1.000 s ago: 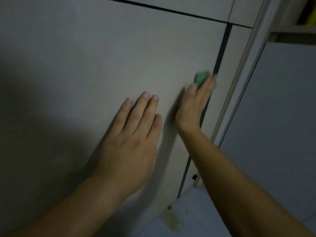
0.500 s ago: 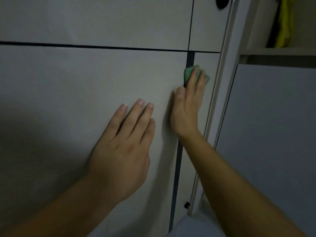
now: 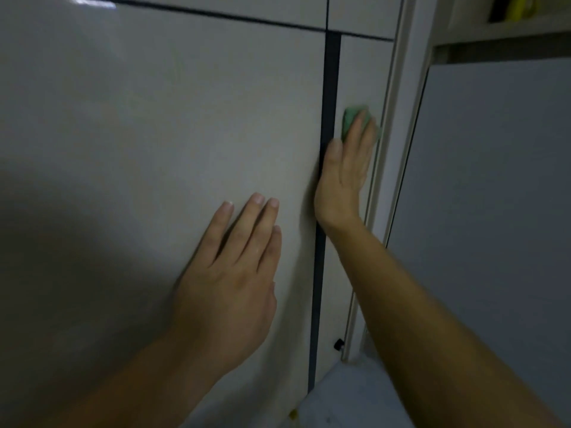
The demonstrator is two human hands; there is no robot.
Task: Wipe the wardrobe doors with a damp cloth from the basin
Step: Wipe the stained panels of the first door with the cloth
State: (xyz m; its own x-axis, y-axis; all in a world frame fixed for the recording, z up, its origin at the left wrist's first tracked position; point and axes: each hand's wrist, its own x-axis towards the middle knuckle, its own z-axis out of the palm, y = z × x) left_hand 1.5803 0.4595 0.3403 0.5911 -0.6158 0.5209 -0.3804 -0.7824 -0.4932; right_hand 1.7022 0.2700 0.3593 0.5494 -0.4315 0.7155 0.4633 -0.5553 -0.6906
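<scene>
A wide pale wardrobe door (image 3: 154, 149) fills the left and middle of the view. My left hand (image 3: 234, 273) lies flat on it with straight fingers. Right of a dark vertical gap (image 3: 327, 118) is a narrow door panel (image 3: 361, 72). My right hand (image 3: 346, 171) presses a small green cloth (image 3: 350, 118) flat against that narrow panel with straight fingers. Most of the cloth is hidden under the fingers.
A pale frame post (image 3: 404, 118) runs down right of the narrow panel, with a grey wall or panel (image 3: 494, 211) beyond it. A shelf with a yellow object (image 3: 522, 6) sits at the top right. A small black knob (image 3: 339, 345) is near the floor.
My right hand with the cloth has slid right, off the dark gap onto the narrow panel. My left hand stays flat on the wide door. The view has shifted slightly.
</scene>
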